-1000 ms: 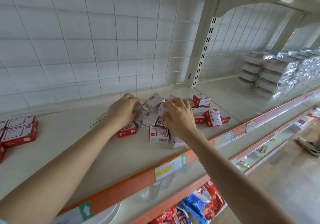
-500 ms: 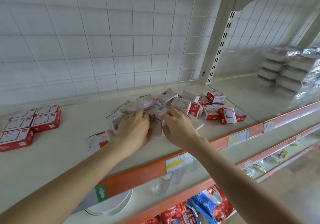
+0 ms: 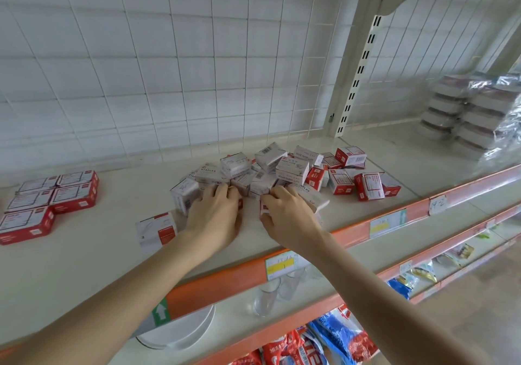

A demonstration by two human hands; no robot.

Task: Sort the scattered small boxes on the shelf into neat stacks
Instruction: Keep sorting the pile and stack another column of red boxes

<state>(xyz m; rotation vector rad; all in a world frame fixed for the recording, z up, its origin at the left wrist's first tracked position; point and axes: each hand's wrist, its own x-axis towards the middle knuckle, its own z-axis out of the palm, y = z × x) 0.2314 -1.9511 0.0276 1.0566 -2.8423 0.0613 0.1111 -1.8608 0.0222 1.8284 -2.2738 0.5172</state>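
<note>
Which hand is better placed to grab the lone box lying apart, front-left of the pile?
Left, probably. The left hand lies just beside the lone box; the right hand sits farther off, beyond the left hand, at the pile.

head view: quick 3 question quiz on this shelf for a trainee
1. True or false: the pile is neatly stacked.
2. The tidy red boxes lie: A left of the pile, B right of it, C on a lower shelf.
3. Which hand is nearer the lone box?

Key: 1 false; 2 A; 3 left hand.
</note>
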